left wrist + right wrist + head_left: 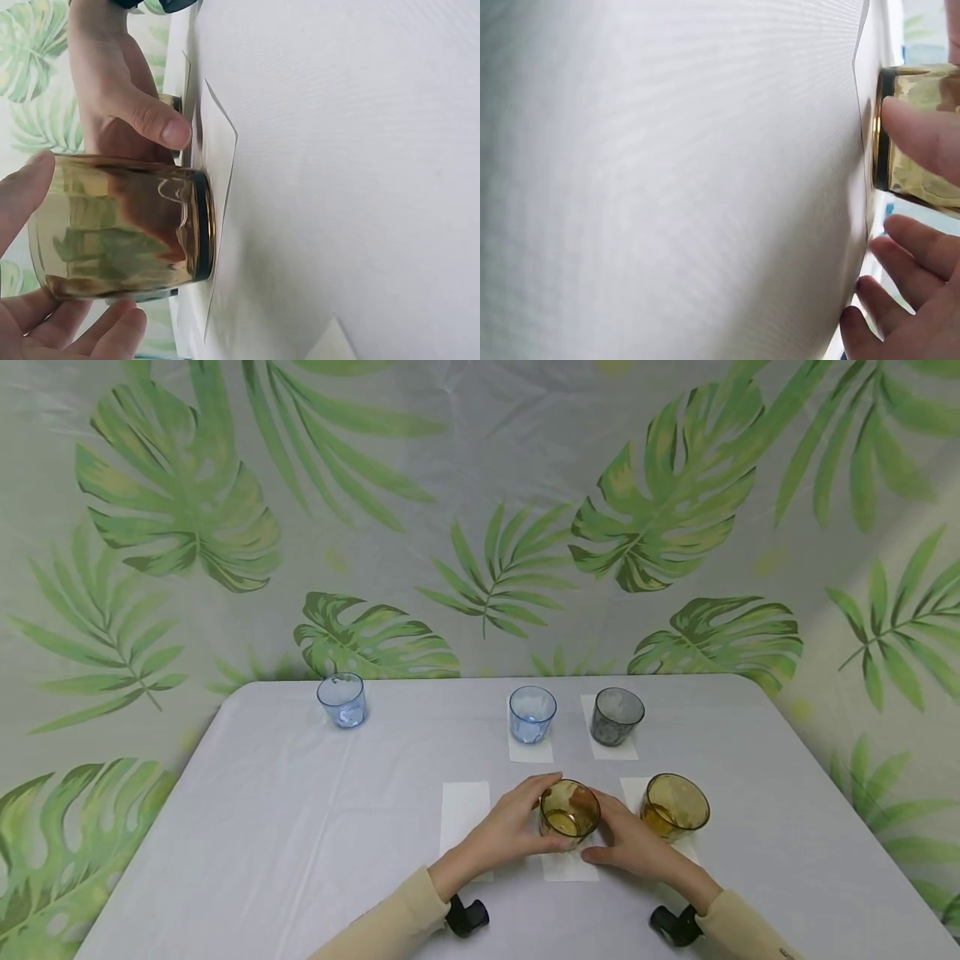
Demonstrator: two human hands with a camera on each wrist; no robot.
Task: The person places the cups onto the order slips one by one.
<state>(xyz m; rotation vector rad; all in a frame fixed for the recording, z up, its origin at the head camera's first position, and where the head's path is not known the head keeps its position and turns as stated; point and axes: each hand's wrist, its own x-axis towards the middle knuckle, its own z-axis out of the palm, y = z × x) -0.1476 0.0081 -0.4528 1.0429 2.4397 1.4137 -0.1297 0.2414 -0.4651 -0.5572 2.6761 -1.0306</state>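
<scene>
In the head view my left hand (506,827) holds an amber glass (558,822) by its left side, thumb on the near side and fingers reaching round. The glass stands upright, its base (204,225) close over a white paper slip (570,867). My right hand (637,843) is at the right side of this glass. Its fingers (911,274) are spread and loose in the right wrist view, and its thumb (926,142) overlaps the glass there. A second amber glass (675,806) stands on a slip just beyond the right hand.
Behind the hands, a blue glass (532,717) and a grey glass (617,718) stand on paper slips. Another blue glass (342,702) sits at the far left, near the table's back edge. A bare paper slip (465,810) lies left of the held glass, on the white tablecloth (300,827).
</scene>
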